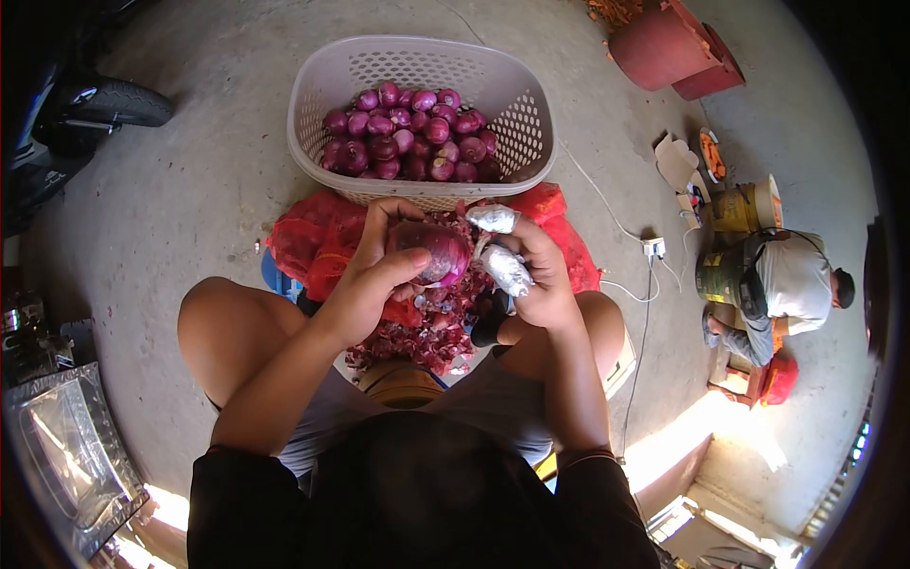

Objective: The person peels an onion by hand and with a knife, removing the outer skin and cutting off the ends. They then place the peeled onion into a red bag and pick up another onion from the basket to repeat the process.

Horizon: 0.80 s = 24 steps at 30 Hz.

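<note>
My left hand [365, 284] is closed around a large red onion [442, 254], its thumb lying across the front and dry skin still on part of the bulb. Close beside the onion is my right hand [542, 275], fingers curled. Silvery wrapping [507, 270] covers its thumb and index finger. A thin pale bit shows near those fingertips, too small to name. Beneath both hands lies a heap of loose onion skins [417, 346]. Ahead, a grey plastic basket [417, 49] holds many shiny peeled red onions [403, 142].
Red mesh bags [318, 237] flank the skins in front of my knees. A cable runs to a power strip [654, 248] at right. Another person [794, 280] sits beyond, near buckets [744, 204]. Red tubs [664, 47] stand far right; a motorbike wheel [123, 102] is at left.
</note>
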Each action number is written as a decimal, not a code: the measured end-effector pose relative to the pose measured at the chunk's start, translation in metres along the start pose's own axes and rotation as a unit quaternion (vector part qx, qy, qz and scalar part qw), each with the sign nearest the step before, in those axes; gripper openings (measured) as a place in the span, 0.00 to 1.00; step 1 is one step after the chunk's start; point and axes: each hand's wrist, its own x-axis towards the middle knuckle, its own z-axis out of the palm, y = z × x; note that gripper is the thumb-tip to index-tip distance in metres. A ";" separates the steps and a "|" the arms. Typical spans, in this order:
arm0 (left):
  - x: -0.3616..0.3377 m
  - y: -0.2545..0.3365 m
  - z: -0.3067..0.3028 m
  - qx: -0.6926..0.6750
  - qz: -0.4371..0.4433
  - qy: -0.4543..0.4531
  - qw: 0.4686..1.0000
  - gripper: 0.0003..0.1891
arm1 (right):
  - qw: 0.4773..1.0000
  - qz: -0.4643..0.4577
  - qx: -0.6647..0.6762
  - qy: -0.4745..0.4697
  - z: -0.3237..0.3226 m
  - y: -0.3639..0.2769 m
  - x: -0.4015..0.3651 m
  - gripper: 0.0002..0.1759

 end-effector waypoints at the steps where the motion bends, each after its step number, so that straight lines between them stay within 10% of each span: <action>1: 0.000 0.000 0.000 0.004 0.007 -0.002 1.000 0.24 | 1.000 0.003 0.016 0.001 -0.001 -0.001 0.000 0.26; 24: 0.004 -0.001 0.008 0.046 0.165 0.038 0.984 0.29 | 0.993 -0.029 -0.111 -0.011 0.007 0.016 -0.004 0.32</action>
